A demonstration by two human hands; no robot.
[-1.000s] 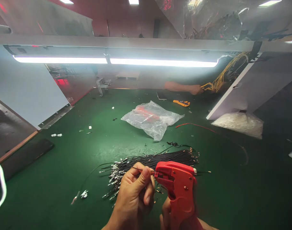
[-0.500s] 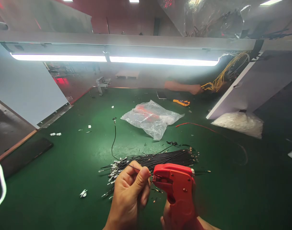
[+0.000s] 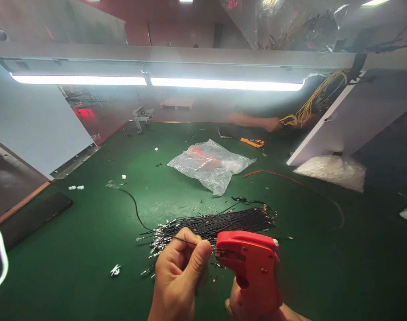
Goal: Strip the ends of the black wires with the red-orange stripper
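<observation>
My left hand pinches a thin black wire between thumb and forefinger, right at the nose of a red hand tool. The wire's free end arcs away to the left over the green mat. My right hand grips the red tool's handle from below and is mostly hidden behind it. Just beyond both hands lies a bundle of black wires with metal terminals.
A clear plastic bag with red parts lies mid-table. A red wire, a white bag and an orange tool sit farther back. Another person's arm reaches yellow wires at the far edge. Small white connectors dot the mat.
The free end of the pinched wire has swung from pointing up and away down to the left over the mat. Both hands and the red tool stayed nearly in place.
</observation>
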